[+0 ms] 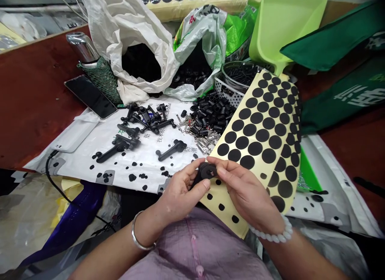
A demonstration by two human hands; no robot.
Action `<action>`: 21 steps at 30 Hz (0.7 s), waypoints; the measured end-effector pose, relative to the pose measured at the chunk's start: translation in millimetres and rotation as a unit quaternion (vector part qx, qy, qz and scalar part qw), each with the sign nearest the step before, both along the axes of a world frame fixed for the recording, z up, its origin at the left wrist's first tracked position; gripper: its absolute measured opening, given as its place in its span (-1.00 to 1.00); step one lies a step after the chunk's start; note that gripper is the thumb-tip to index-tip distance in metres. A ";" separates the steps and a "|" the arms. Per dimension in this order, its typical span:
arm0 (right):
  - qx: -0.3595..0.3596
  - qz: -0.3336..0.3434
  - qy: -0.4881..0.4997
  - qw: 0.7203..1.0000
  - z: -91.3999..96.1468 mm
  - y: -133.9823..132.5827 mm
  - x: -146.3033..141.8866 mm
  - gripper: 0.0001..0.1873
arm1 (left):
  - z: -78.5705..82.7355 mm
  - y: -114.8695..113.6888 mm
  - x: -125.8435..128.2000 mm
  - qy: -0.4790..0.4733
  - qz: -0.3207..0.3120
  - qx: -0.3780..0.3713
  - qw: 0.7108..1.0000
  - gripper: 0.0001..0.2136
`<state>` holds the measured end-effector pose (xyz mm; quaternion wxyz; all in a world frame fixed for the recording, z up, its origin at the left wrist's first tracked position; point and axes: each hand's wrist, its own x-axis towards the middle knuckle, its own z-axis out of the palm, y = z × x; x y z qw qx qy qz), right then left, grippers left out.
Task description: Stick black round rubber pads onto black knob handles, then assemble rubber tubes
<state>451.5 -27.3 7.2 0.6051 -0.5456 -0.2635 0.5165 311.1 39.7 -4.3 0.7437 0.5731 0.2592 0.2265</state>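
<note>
My left hand (pixel 183 189) and my right hand (pixel 245 189) meet over my lap, both pinched on a small black plastic part (pixel 205 171) with a round head. A yellow backing sheet (pixel 264 139) covered in round black adhesive pads leans under my right hand. Several similar black lever-shaped parts (pixel 144 119) lie on the white printed sheet (pixel 135 155) ahead. A heap of small black cylinders and metal bits (pixel 207 117) sits beside them.
A phone (pixel 90 96) and a netted metal flask (pixel 90 57) lie at the left on the brown table. White and green plastic bags (pixel 150 43) hold more black parts. A lime plastic scoop (pixel 282 23) and green fabric (pixel 337 39) stand at the back right.
</note>
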 end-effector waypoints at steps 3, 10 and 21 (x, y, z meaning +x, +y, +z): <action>0.003 0.002 -0.026 1.000 -0.3 0.2 -1.1 -0.83 | 0.2 0.0 1.3 0.027 0.018 -0.015 0.999 -0.58; 0.022 -0.009 -0.115 0.993 0.0 1.4 -3.4 -0.80 | 1.9 0.4 2.9 0.052 0.035 -0.029 0.998 -0.60; 0.077 -0.097 -0.382 0.916 -10.6 -1.1 -9.3 -0.93 | -0.3 -1.7 2.9 0.050 0.050 -0.031 0.997 -0.62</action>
